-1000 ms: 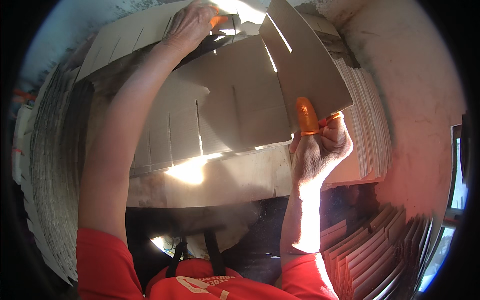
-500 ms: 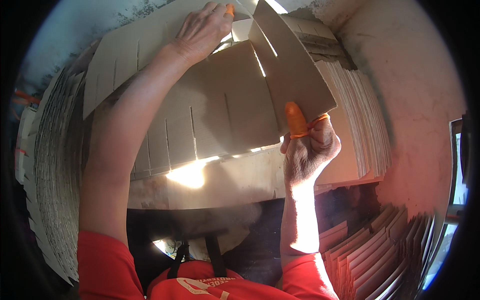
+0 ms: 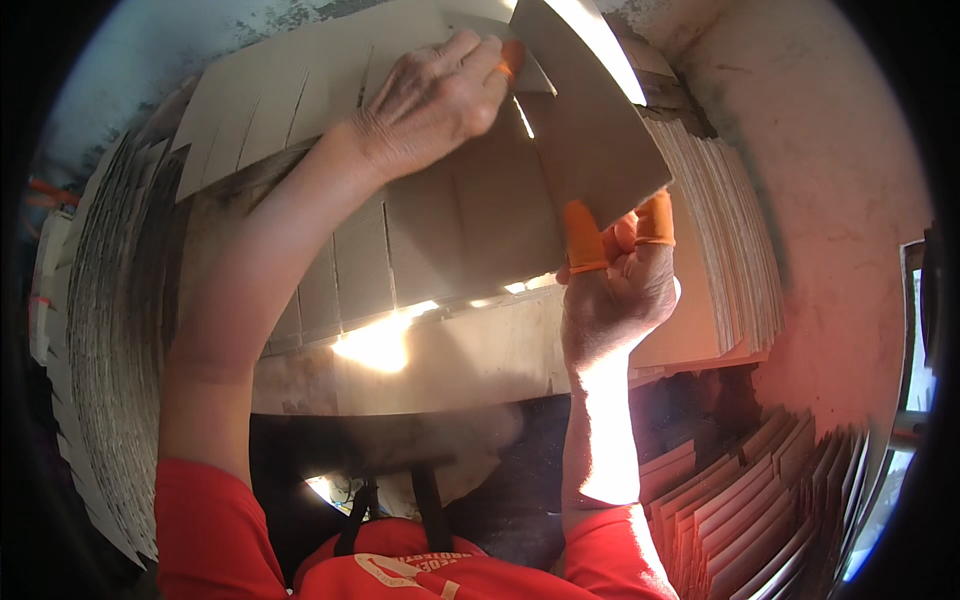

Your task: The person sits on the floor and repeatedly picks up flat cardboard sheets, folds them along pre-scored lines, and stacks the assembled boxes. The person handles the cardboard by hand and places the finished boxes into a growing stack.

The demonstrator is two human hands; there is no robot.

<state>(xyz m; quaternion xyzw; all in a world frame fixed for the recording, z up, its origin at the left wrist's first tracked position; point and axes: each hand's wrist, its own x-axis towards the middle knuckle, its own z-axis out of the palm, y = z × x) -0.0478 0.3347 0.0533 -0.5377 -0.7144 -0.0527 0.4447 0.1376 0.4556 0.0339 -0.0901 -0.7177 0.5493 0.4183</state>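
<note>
A brown cardboard strip (image 3: 600, 130) stands on edge at a slant across a flat slotted cardboard sheet (image 3: 430, 240). My right hand (image 3: 622, 285) pinches the strip's near lower corner; orange finger covers sit on its thumb and fingers. Over the sheets, my left hand (image 3: 435, 100) is closed, its fingers curled at the strip's left side where the cardboard pieces meet. An orange cover shows on one of its digits. Another slotted sheet (image 3: 265, 105) lies beyond my left forearm, and its edge seems to run under that hand. The left fingertips are partly hidden.
Cardboard stacks stand at the left (image 3: 115, 340) and right (image 3: 725, 240) of the pale worktop (image 3: 480, 350). Lower right, many cardboard pieces (image 3: 740, 500) are fanned upright. A reddish wall (image 3: 820, 200) closes the right side. Bright sunlight falls on the worktop.
My left hand has moved right and toward me, nearer the strip. The far slotted sheet has shifted slightly right. My right hand still grips the strip's corner, its fingers slightly rearranged.
</note>
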